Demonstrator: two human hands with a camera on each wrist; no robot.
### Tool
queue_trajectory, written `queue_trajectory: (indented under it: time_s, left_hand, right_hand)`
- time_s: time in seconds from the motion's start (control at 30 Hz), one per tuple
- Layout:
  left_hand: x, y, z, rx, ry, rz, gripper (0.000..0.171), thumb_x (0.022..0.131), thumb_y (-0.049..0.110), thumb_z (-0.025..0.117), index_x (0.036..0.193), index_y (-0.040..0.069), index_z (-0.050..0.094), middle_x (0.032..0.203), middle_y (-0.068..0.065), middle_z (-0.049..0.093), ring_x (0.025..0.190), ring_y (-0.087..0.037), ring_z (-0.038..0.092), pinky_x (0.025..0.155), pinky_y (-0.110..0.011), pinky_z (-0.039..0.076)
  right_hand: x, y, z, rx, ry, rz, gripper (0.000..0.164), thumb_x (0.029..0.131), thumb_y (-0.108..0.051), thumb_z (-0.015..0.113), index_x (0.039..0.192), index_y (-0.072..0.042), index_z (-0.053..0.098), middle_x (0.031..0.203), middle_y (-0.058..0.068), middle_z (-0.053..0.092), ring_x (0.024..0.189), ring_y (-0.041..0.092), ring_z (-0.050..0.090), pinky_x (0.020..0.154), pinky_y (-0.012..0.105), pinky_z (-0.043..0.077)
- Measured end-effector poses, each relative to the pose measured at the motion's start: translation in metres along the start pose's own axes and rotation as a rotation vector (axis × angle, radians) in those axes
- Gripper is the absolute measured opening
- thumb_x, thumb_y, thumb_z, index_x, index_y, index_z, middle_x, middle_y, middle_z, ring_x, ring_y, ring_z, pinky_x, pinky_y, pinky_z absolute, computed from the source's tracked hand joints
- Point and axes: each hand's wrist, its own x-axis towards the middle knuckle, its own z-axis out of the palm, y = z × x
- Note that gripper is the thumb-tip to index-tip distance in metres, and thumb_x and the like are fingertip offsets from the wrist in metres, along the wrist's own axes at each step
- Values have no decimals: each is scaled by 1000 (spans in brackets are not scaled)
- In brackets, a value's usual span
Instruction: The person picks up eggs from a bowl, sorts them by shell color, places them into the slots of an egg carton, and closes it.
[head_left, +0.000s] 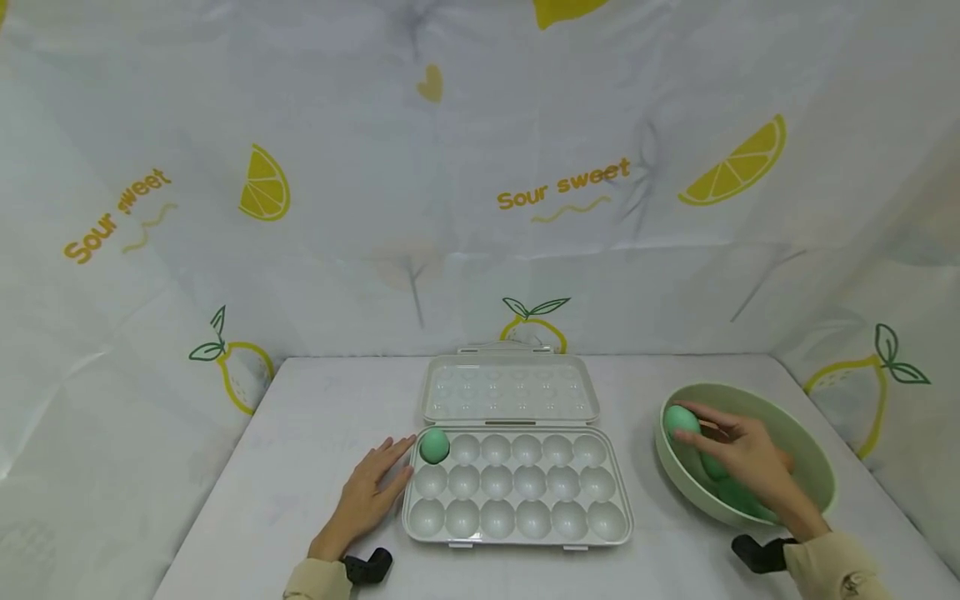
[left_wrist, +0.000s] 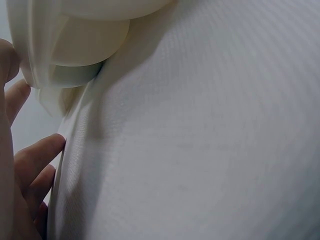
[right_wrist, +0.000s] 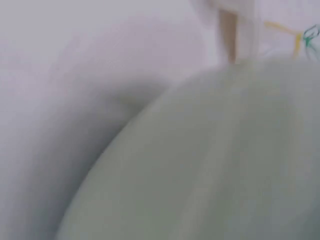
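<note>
A green egg [head_left: 682,422] is pinched between the thumb and fingers of my right hand [head_left: 750,462], at the left side of a pale green bowl [head_left: 816,454]. More green eggs [head_left: 738,496] lie in the bowl, partly hidden by that hand. To the left, a white egg tray [head_left: 517,536] lies with its lid [head_left: 512,390] folded back. One green egg [head_left: 434,447] sits in its far-left hollow. My left hand [head_left: 366,493] rests with extended fingers against the tray's left edge. The left wrist view shows its fingers [left_wrist: 40,156] beside the tray's rounded underside [left_wrist: 92,42].
A white cloth [head_left: 315,417] covers the table, and a lemon-printed curtain [head_left: 360,250] hangs behind and at both sides. The bowl's outer wall [right_wrist: 200,155] fills much of the blurred right wrist view, where the right hand does not show.
</note>
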Motion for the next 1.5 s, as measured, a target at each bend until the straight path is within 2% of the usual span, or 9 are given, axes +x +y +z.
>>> queue_trajectory:
  time_s: [0.13,0.37,0.5,0.63,0.83,0.9,1.0,1.2,1.5]
  left_hand:
    - [2,0,-1,3,-2,2,46,100,27,65,145,20,60,147,-7,61,143,-43,49,120,-67,35]
    - [6,1,-3,-6,-9,-1,46,99,28,65,144,19,60,147,-8,61,144,-44,48,120,-68,33]
    - [7,1,-2,-4,-13,1,47,100,28,65,145,20,59,148,-7,61,144,-43,48,121,-68,33]
    - [8,-1,-1,-1,-18,-1,47,100,28,65,145,20,59,148,-7,61,145,-43,47,121,-67,33]
    - [7,0,0,-7,-26,-19,47,100,29,65,145,19,59,148,-7,60,145,-43,47,122,-67,32]
    - [6,0,0,-10,-26,-23,47,100,29,65,145,19,59,148,-7,61,145,-43,47,122,-67,32]
    - [5,0,0,-13,-22,-24,46,100,28,65,145,19,60,148,-7,61,145,-43,47,122,-67,33]
    - [3,-1,1,-14,-10,-17,46,99,28,66,144,19,60,148,-7,61,144,-43,48,121,-67,33]
    - [1,-3,1,-1,-3,1,46,99,28,66,144,19,60,148,-7,61,143,-44,48,120,-68,35]
  right_hand:
    - [7,-19,13,127,30,-33,51,94,-6,73,141,6,56,125,-32,65,111,-17,63,88,8,57]
    - [25,-46,46,288,3,-134,50,89,5,74,137,10,58,129,-23,67,120,-10,62,94,14,58]
    - [39,-61,78,364,18,-200,50,83,12,77,130,16,60,122,-19,71,112,-6,67,92,16,59]
    - [51,-79,111,380,11,-215,47,81,9,80,125,13,66,120,-8,72,107,-4,69,92,18,60]
    - [63,-108,154,395,-17,-149,46,81,3,83,125,5,69,129,22,66,110,-3,65,98,19,58]
    - [65,-113,168,406,-26,-139,46,81,2,83,125,5,69,131,26,63,111,-4,65,100,19,57]
    - [65,-119,186,441,-36,-115,45,81,4,82,124,5,70,131,26,63,113,1,66,103,22,56]
    - [60,-123,217,518,-71,-10,47,78,6,83,124,4,71,131,22,63,120,24,67,104,23,56]
    - [52,-113,248,546,-138,53,47,75,8,84,119,13,69,124,29,66,112,15,69,103,24,57]
